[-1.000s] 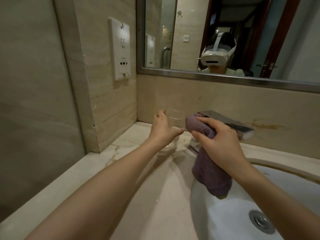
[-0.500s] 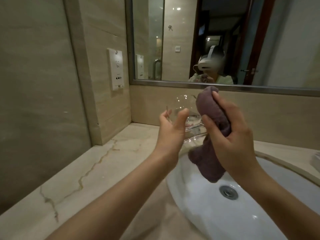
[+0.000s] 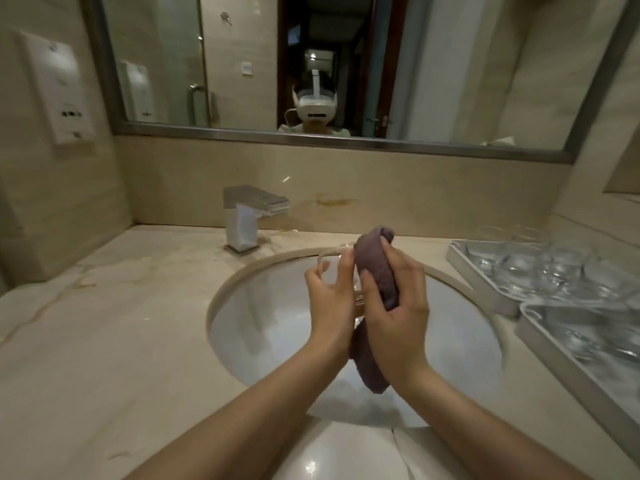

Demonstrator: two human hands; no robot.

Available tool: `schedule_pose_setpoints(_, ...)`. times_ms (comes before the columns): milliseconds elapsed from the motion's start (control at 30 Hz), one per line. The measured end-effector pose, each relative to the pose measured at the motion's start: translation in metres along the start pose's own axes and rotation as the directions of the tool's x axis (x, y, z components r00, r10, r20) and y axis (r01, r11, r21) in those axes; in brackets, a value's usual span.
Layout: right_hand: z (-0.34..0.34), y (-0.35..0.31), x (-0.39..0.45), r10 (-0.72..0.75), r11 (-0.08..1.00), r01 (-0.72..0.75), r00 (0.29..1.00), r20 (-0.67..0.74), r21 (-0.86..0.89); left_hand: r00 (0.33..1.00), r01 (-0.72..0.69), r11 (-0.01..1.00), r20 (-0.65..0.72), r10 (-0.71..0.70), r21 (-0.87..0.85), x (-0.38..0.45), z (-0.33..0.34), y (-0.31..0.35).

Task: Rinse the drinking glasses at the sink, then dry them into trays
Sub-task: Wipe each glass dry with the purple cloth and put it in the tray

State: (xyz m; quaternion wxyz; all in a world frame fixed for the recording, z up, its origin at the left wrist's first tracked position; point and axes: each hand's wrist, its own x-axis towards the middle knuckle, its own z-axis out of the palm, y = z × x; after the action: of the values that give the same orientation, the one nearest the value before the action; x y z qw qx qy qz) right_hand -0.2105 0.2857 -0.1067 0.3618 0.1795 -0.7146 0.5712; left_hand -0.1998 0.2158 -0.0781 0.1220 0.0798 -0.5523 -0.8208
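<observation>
Chrome faucet (image 3: 247, 216) at back left of the marble counter (image 3: 104, 334). Over the white sink (image 3: 277, 327), left hand (image 3: 329, 299) curls fingers and thumb around a clear drinking glass (image 3: 329, 261), rim tipped toward the right hand. Right hand (image 3: 398, 306) grips a purple cloth (image 3: 375, 268), fingers wrapped tight round it; cloth top pressed against the glass, tail hanging below the wrists. Far right, two grey trays (image 3: 481, 282) hold more glasses (image 3: 561, 268), blurred, well apart from the hands.
</observation>
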Motion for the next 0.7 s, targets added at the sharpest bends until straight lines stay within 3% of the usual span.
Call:
schedule_pose_setpoints(133, 0.017, 0.012, 0.011, 0.272, 0.959, -0.275, 0.961, 0.045, 0.069, 0.997, 0.06, 0.994, -0.043, -0.056, 0.091, 0.014, -0.013, -0.013)
schedule_pose_setpoints(267, 0.036, 0.016, 0.026, 0.393, 0.902, -0.414, 0.904, 0.166, 0.12, 0.988, 0.104, 0.994, -0.115, -0.099, 0.037, 0.027, -0.027, -0.011)
schedule_pose_setpoints(400, 0.035, 0.018, 0.037, 0.513, 0.78, -0.566, 0.823, 0.245, 0.267, 0.993, 0.102, 0.993, -0.074, -0.097, 0.067, 0.033, -0.029, -0.012)
schedule_pose_setpoints(567, 0.022, 0.024, 0.029, 0.475, 0.828, -0.49, 0.871, 0.123, 0.271, 0.987, 0.061, 0.97, 0.132, -0.094, 0.235, 0.036, -0.03, -0.016)
schedule_pose_setpoints(700, 0.016, 0.024, 0.021, 0.277, 0.949, -0.288, 0.956, 0.093, 0.131, 0.982, 0.023, 0.936, 0.166, -0.086, 0.35, 0.041, -0.035, -0.022)
